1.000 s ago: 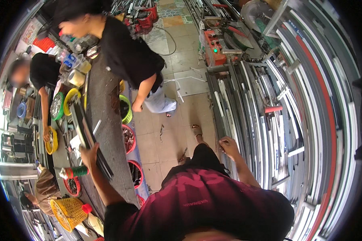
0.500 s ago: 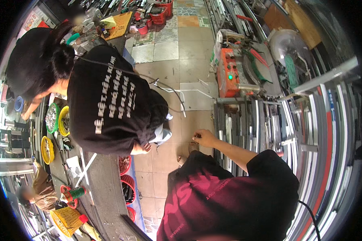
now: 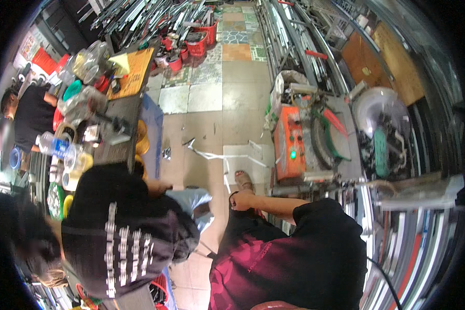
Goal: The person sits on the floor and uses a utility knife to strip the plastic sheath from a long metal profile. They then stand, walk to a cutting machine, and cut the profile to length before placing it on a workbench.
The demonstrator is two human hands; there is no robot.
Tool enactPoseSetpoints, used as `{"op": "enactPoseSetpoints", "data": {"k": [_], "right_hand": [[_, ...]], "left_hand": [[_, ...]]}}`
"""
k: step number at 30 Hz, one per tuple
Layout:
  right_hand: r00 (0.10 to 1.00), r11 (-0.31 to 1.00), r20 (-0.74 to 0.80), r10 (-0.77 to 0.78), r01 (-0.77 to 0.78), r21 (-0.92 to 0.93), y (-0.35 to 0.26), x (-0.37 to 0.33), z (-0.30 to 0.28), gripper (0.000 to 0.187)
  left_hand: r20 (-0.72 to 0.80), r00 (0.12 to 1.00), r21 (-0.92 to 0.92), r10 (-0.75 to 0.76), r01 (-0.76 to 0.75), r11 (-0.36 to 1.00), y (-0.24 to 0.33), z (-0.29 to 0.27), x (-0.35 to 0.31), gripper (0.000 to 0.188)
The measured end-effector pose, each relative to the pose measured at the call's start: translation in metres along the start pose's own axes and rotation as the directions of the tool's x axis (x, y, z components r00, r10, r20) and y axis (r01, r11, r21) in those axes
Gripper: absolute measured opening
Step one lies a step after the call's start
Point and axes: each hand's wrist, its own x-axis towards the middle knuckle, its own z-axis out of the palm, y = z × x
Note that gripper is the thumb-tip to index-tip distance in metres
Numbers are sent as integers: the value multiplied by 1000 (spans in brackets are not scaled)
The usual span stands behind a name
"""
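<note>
Reads as a metal-profile workshop to me: long bars racked right, more heaped far end, 1 orange machine with green light, cluttered surface, red baskets.

Glare whitens floor tiles, shirt lettering looks smeared, and edges curve into black.
</note>
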Motion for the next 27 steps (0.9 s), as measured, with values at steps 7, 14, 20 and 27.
{"op": "enactPoseSetpoints", "data": {"k": [7, 14, 20, 27], "right_hand": [[982, 982, -8, 188, -188, -12, 106, 35, -195, 38], [948, 950, 74, 311, -307, -63, 167, 37, -308, 39], [956, 960, 89, 279, -278, -21, 207, 48, -362, 37], [890, 884, 229, 394, -435, 172, 224, 104, -440, 40]], "left_hand": [[66, 997, 52, -38, 34, 998, 148, -9, 125, 80], [140, 984, 21, -113, 111, 994, 209, -28, 180, 77], [192, 957, -53, -216, 230, 972, 222, -35, 207, 75], [264, 895, -234, -359, 420, 877, 240, -13, 239, 73]]}}
